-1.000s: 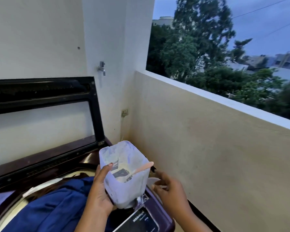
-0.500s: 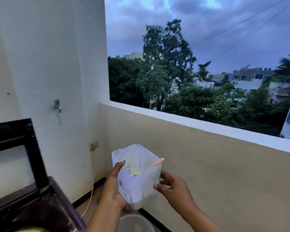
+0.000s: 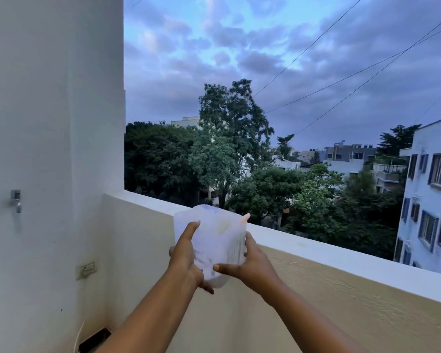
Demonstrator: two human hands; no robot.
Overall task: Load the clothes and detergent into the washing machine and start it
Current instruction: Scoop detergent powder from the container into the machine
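A translucent white detergent container [image 3: 214, 240] is held up in front of the balcony parapet, upright and open at the top. A pale orange scoop handle [image 3: 243, 220] sticks out over its right rim. My left hand [image 3: 185, 258] grips its left side and bottom. My right hand [image 3: 250, 266] holds its right side, thumb across the front. The washing machine and the clothes are out of view.
A beige balcony parapet with a white top ledge [image 3: 316, 248] runs from left to right behind the container. A white wall on the left carries a tap [image 3: 15, 200] and a wall socket [image 3: 87, 270]. Trees and buildings lie beyond.
The view has swung up and right, so the washing machine and blue clothes have left the frame. The container has risen, and my right hand has closed onto its side.
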